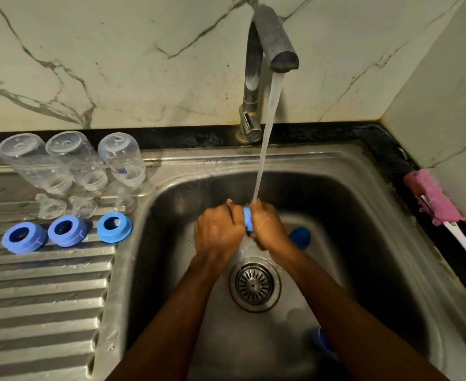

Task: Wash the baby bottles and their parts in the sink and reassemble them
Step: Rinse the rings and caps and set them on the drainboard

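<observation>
Under the running water in the sink (pixel 336 188), my left hand (pixel 218 232) and my right hand (pixel 267 226) both grip a light blue bottle cap (pixel 248 220) between them. Another blue cap (pixel 300 237) lies in the basin just right of my right hand, and a further blue cap (pixel 322 342) shows beside my right forearm. On the drainboard stand three clear bottles (pixel 75 160) upside down, three clear teats (pixel 83 206) in front of them, and three blue collar rings (pixel 66 231) nearest me.
The tap (pixel 270 39) pours a stream onto my hands. The drain strainer (pixel 255 284) sits below my wrists. A pink-headed bottle brush (pixel 435 199) with a white handle lies on the dark counter at right. The ridged drainboard (pixel 42 298) stretches to the left.
</observation>
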